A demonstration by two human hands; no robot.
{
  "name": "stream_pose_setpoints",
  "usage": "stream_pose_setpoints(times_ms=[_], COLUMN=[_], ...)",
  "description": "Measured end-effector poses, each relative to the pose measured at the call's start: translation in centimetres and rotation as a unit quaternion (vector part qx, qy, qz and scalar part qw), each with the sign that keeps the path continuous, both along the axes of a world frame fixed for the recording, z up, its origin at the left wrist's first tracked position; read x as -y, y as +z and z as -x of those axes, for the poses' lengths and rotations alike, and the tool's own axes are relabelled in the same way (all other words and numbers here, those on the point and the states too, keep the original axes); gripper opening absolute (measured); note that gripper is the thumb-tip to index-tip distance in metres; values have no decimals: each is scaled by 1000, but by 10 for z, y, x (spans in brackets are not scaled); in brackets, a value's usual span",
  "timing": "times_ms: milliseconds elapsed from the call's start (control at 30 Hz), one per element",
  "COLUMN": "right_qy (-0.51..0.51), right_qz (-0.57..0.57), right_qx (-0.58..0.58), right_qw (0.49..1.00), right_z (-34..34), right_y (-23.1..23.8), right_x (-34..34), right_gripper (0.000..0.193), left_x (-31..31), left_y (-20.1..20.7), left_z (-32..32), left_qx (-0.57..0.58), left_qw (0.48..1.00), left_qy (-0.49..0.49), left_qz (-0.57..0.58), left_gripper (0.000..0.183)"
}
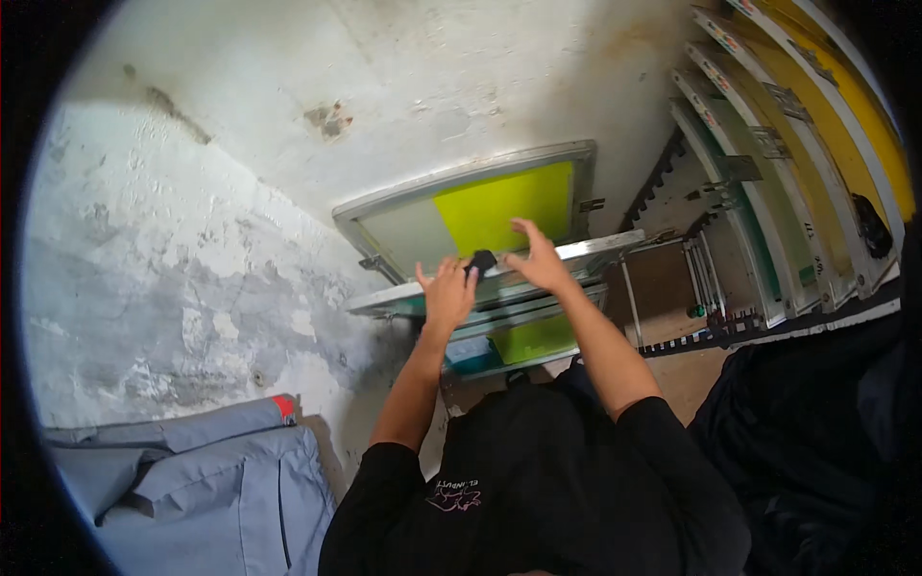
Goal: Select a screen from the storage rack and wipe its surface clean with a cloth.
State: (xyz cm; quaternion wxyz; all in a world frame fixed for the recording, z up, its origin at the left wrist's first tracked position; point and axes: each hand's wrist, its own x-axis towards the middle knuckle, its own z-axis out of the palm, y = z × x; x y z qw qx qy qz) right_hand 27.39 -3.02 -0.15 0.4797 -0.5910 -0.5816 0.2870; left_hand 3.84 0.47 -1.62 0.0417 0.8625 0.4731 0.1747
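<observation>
In the middle of the head view, a screen frame [571, 252] with a pale metal rim stands edge-up across in front of me. My left hand [448, 294] is over its top edge, with thumb and fingers at a small, crumpled-looking black piece [482, 261]. Its kind is unclear. Just to the right, my right hand [541, 261] has thumb and fingers apart, the thumb close to the same edge and the black piece. Behind, another screen frame with a bright yellow-green panel [509, 206] leans at the wall.
More frames with a green panel [533, 338] stand low, nearer my body. On the right, several tall screen frames [759, 206] stand in a toothed black rack [691, 333]. A grey garment [206, 480] lies at lower left, dark cloth [802, 413] at lower right. The stained wall [192, 278] rises left.
</observation>
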Motion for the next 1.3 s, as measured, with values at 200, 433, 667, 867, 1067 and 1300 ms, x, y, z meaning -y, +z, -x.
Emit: stream_pose_setpoints(times_ms=[200,433,667,867,1067,1300], right_qy=[-5,11,112,154,133,137], right_qz=[0,30,43,37,33,53], right_qx=[64,138,229,327,292,291], right_qw=[998,990,966,932,946,945], right_z=[11,17,12,11,16,16], right_y=[2,10,22,15,15,20], right_x=[-1,-2,7,12,17,13], right_gripper=[70,73,93,66,49,50], left_x=[-14,-25,10,27,64,158], left_y=[-4,-5,14,29,114,269], left_z=[153,165,15,-46,13,32], left_qx=[-19,22,12,102,320,403], left_qw=[967,944,985,956,856,425], left_qy=[253,327,130,31,-137,-689], left_qz=[-21,36,110,272,382,426], left_gripper=[43,49,65,88,77,26])
